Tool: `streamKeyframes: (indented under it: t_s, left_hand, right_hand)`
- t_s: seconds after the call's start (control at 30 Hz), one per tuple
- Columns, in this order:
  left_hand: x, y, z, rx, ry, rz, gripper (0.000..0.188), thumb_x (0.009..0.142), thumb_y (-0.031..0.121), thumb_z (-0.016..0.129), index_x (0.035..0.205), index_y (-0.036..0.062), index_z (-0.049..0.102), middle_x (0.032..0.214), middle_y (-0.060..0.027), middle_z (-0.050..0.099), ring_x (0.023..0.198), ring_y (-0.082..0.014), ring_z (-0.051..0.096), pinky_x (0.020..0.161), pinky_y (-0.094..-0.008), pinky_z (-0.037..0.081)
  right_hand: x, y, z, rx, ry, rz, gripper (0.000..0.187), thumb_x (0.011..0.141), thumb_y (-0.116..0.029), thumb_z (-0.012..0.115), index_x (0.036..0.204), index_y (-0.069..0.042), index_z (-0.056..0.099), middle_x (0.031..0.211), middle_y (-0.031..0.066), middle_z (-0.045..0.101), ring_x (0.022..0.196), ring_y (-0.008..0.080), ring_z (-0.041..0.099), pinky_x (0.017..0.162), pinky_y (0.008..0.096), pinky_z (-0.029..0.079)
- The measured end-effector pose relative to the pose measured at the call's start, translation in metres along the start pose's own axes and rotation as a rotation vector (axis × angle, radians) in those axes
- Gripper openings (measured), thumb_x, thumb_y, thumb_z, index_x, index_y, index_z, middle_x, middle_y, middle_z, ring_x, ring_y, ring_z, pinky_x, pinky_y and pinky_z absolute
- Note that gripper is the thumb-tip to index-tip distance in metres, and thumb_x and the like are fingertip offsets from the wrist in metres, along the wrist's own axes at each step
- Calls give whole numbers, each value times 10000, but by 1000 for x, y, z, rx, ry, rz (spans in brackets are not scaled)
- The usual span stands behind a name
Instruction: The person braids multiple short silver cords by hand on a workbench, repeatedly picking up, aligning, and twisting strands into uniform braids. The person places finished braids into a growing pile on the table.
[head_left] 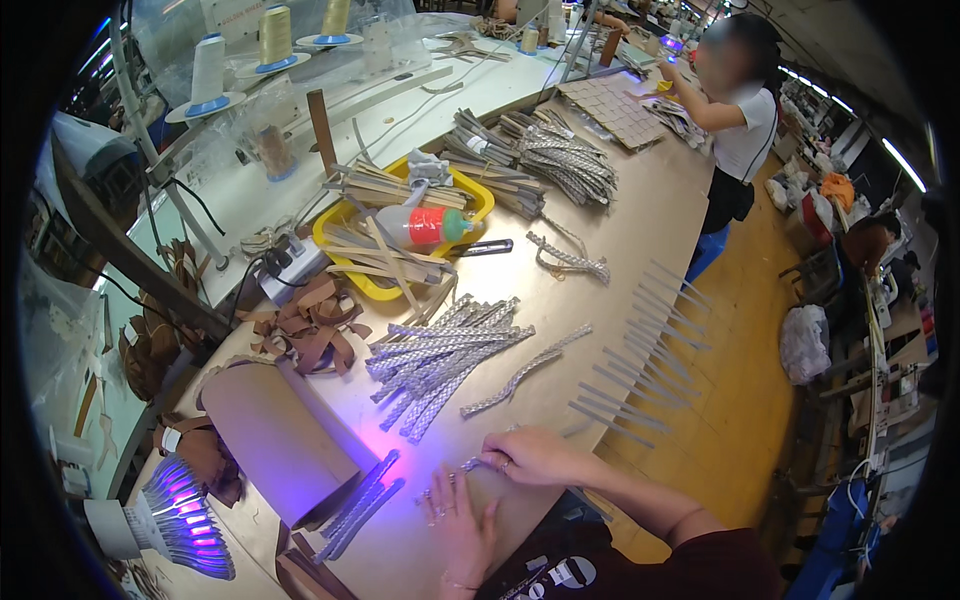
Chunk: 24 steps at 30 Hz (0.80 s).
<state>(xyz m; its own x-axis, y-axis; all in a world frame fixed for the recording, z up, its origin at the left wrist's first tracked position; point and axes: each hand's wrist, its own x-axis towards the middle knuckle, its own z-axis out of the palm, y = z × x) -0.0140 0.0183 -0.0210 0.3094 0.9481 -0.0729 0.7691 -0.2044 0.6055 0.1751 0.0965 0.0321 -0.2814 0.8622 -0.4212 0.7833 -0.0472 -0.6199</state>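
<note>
My left hand (460, 530) lies on the tan worktable (590, 290) with its fingers stretched out and slightly apart, fingertips beside a short piece of grey braided strap (468, 465). Closed in a pinch, my right hand (535, 457) holds that strap, which its fingers partly hide. Beyond my hands lies a fanned pile of silver-grey braided straps (450, 350), with one braided strap (525, 370) apart to its right. Several more grey braided straps (365, 505) rest to the left of my left hand, beside a curved brown sheet (275, 435).
A lit lamp (185, 515) glows purple at lower left. A yellow tray (375, 285) holds strips and a red-labelled bottle (425, 226). Brown strap scraps (310, 325) lie nearby. Thin grey strips (640, 370) overhang the table's right edge. A co-worker (735, 120) stands farther along.
</note>
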Motion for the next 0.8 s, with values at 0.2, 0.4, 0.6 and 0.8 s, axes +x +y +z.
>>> streamKeyframes:
  t_s: [0.2,0.4,0.6,0.8]
  left_hand:
    - [-31,-16,-20,145,53,-128,730,902,354,659,1482,-2,394,1599,-246,262,1490,-437,208,1201,-599,93]
    - [-33,-14,-21,156,79,-130,733,926,342,618,1482,-55,352,1596,-246,274,1494,-421,214,1216,-559,102]
    - [-35,-15,-19,119,178,-102,751,919,320,634,1482,-73,329,1577,-279,283,1488,-426,227,1212,-558,133]
    - [-35,-14,-19,142,192,-86,762,905,305,653,1478,-78,327,1565,-296,289,1477,-440,240,1207,-562,153]
  right_hand:
    - [8,-7,-14,-128,-98,21,345,1006,-377,506,957,-81,678,854,186,702,838,410,681,717,525,521]
    - [12,-5,-17,-133,-107,-6,293,994,-339,514,994,-101,683,844,167,704,832,382,684,710,506,509]
    - [13,-2,-13,-149,-112,-5,302,999,-353,507,996,-110,685,860,155,712,837,373,691,712,501,513]
    - [12,-4,-11,-171,-106,1,297,995,-349,512,1001,-107,683,862,158,713,840,373,693,731,501,520]
